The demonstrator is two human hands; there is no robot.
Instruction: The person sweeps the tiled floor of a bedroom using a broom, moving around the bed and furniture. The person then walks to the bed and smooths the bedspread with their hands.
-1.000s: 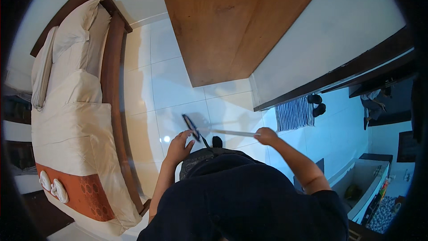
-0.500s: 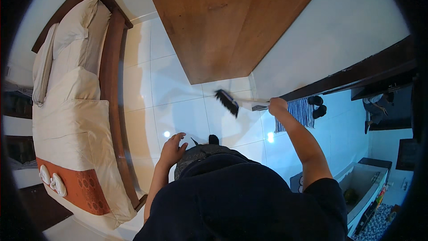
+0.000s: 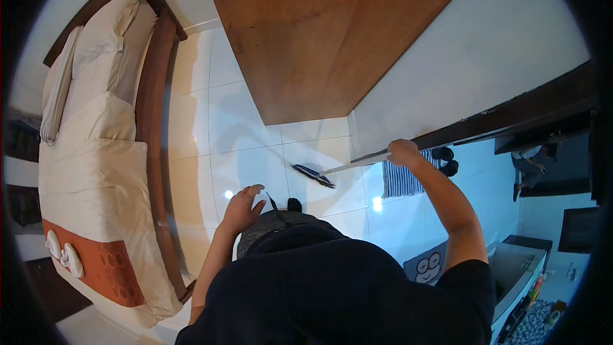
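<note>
With my right hand (image 3: pixel 403 153) closed around its pale stick handle, I hold a broom (image 3: pixel 313 174) out to the right. Its dark blue and black head is low over the white tiled floor (image 3: pixel 242 169), in front of my feet; whether the bristles touch the tiles I cannot tell. My left hand (image 3: pixel 242 208) holds nothing and hangs beside my left hip, fingers apart. One dark shoe tip (image 3: pixel 294 205) shows below my waist.
A tall wooden cabinet (image 3: pixel 319 45) stands ahead. Along the left runs a bed (image 3: pixel 102 172) with a wooden frame. To the right, a doorway leads past a striped mat (image 3: pixel 402 181), dark slippers (image 3: pixel 448 167) and a grey mat (image 3: pixel 426 264). Another person (image 3: pixel 531 165) is at far right.
The broom head has come nearer to me and turned, so it now looks flatter. My right hand has moved slightly right; my left hand still hangs free.
</note>
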